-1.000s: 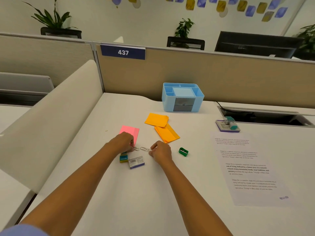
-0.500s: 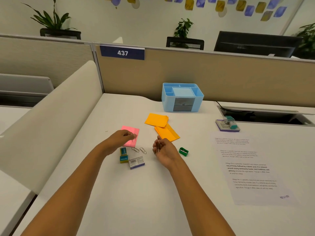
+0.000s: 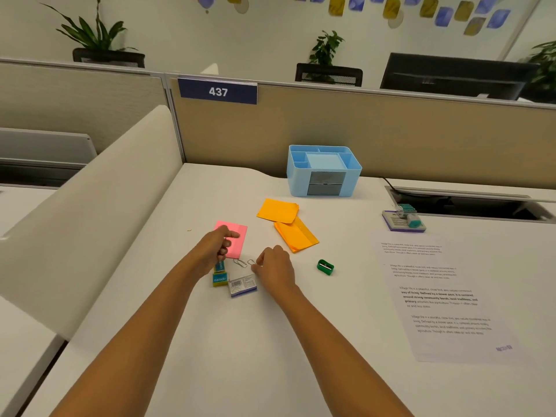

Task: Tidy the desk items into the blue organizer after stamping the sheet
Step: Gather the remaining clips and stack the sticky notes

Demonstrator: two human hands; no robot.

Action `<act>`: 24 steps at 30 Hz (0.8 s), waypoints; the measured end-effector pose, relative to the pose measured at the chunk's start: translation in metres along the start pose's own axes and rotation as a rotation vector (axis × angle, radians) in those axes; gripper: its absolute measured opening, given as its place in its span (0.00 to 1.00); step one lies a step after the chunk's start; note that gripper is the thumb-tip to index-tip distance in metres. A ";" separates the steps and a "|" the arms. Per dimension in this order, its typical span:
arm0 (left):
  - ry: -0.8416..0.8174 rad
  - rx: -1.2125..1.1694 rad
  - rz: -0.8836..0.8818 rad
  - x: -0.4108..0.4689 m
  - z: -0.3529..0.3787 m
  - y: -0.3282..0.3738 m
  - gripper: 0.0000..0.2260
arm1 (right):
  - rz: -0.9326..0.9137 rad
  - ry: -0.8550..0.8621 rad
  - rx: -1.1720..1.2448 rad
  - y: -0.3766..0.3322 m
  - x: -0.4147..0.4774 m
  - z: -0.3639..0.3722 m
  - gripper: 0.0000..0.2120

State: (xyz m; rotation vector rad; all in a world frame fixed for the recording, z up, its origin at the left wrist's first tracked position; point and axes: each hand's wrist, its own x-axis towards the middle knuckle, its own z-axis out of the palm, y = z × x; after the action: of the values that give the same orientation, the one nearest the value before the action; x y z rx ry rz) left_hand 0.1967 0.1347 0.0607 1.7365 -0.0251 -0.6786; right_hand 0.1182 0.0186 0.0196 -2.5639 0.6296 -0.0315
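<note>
Right hand point(image 3: 275, 267): fingertips pinched together, down at the desk surface, touching or just beside the right of two wire paper clips point(image 3: 251, 262); whether a clip is actually caught between them cannot be told. Knuckles up, wrist low, forearm running in from bottom right.

Left hand point(image 3: 214, 246): loosely curled, thumb out over the pink sticky pad point(image 3: 237, 240), other fingers folded under; no object visibly held. It partly covers a small teal and yellow box point(image 3: 220, 279) standing just below it.

The other clip point(image 3: 240, 263) lies flat, bare wire loop, between the two hands. Just below the clips, a small flat box with a barcode label and purple edge point(image 3: 242, 285).

Two orange sticky pads point(image 3: 278, 210), slightly overlapping, soft square corners, farther back. Green plastic sharpener point(image 3: 325, 267) right of the right hand, apart from it.

Blue organizer point(image 3: 323, 173) stands against the partition, well apart from the hands: open top compartments, contents not discernible, two grey drawers in front, both shut.

Printed sheet point(image 3: 436, 293) lies flat at right, small blue stamp mark near its lower corner. Stamp on its pad point(image 3: 404, 220) beyond the sheet's top edge.
</note>
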 end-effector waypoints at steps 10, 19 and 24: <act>-0.011 1.027 0.309 0.007 -0.006 -0.017 0.12 | 0.148 -0.205 0.253 0.010 0.012 -0.011 0.09; -0.153 1.256 0.313 0.016 0.002 0.001 0.13 | 0.392 -0.243 1.539 0.017 -0.002 -0.036 0.04; -0.113 1.196 0.350 0.016 0.007 0.005 0.12 | 0.446 -0.145 1.793 0.018 -0.006 -0.034 0.07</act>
State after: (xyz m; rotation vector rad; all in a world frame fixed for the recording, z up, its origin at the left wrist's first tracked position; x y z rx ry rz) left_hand 0.2085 0.1209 0.0572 2.7087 -0.9586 -0.5077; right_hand 0.1007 -0.0086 0.0418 -0.6831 0.6123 -0.1636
